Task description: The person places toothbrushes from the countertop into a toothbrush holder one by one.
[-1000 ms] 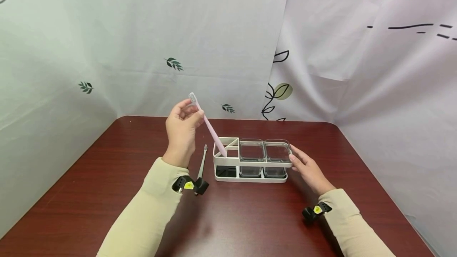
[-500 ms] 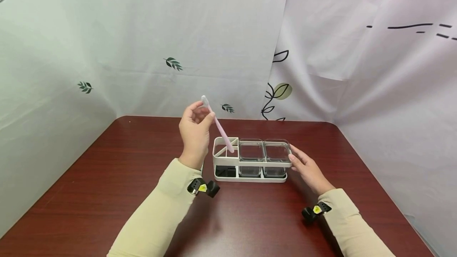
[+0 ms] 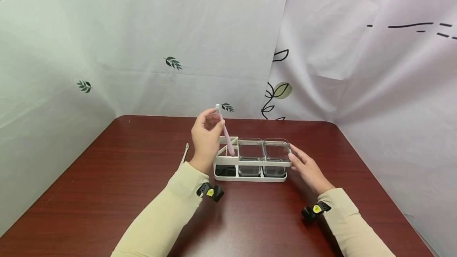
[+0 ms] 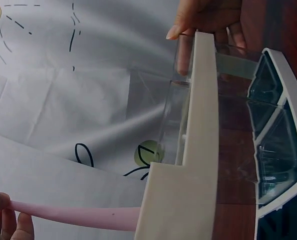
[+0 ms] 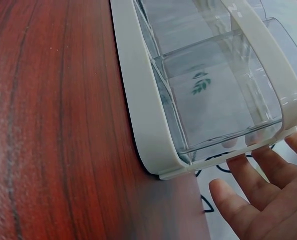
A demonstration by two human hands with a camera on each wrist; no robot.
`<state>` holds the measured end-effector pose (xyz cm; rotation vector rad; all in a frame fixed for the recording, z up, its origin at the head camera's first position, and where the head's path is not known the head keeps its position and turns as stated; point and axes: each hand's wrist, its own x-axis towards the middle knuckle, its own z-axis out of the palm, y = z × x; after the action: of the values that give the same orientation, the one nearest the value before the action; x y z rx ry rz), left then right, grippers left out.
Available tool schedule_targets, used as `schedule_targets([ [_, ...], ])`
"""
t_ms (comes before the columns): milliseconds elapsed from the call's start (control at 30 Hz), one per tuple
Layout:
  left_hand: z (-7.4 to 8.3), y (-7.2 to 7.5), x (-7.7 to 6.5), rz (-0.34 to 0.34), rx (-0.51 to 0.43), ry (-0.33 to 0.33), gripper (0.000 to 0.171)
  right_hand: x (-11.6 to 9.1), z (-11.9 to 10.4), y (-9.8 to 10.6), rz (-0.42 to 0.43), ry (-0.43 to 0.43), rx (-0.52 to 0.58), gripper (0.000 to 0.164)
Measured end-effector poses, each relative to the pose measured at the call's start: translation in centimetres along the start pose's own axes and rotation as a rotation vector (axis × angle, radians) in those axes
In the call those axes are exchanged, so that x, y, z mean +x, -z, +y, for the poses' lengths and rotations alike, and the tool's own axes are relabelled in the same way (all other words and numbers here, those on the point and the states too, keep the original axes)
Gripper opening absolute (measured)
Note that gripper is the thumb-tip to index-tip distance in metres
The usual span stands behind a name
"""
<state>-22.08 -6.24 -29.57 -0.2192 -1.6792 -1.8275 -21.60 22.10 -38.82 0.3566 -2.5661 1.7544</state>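
My left hand [image 3: 206,140] pinches a pink toothbrush [image 3: 228,141] near its head, bristle end up. The handle's lower end reaches into the divided left section of a white two-tier toothbrush holder [image 3: 253,164]. In the left wrist view the pink handle [image 4: 88,216] meets the holder's raised end, which hides its tip. Two clear cups [image 3: 251,150] sit side by side in the rest of the holder. At its right end my right hand [image 3: 310,173] touches the frame with loosely extended fingers; the right wrist view shows the fingertips [image 5: 238,162] against that end.
A second, pale toothbrush [image 3: 184,154] lies on the table left of the holder, partly covered by the left sleeve [image 3: 168,201]. The dark red wooden table [image 3: 89,185] ends at a hanging printed cloth [image 3: 228,50] behind.
My left hand has moved right and slightly down with the pink toothbrush, which now stands more upright in the divided section. My right hand and the holder have stayed put.
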Motion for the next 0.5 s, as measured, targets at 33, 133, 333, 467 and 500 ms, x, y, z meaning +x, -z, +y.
schedule_targets([
  [33,-0.1,0.0,-0.1,-0.005,0.004,0.003,0.033,0.0,0.0,0.0,0.0,0.001,0.002,0.056],
  [133,-0.5,0.0,-0.2,-0.024,0.033,0.008,0.033,0.0,0.0,0.0,0.001,0.005,0.004,0.055],
  [333,-1.2,-0.1,-0.4,-0.048,0.053,0.016,0.033,0.1,0.1,0.0,0.005,0.005,0.008,0.055],
  [467,-1.7,-0.3,-0.6,-0.06,0.072,0.025,0.033,0.1,0.1,0.0,0.008,0.002,0.012,0.056],
  [500,-1.8,-0.3,-0.7,-0.065,0.074,0.029,0.033,0.1,0.1,-0.1,0.009,0.0,0.012,0.056],
])
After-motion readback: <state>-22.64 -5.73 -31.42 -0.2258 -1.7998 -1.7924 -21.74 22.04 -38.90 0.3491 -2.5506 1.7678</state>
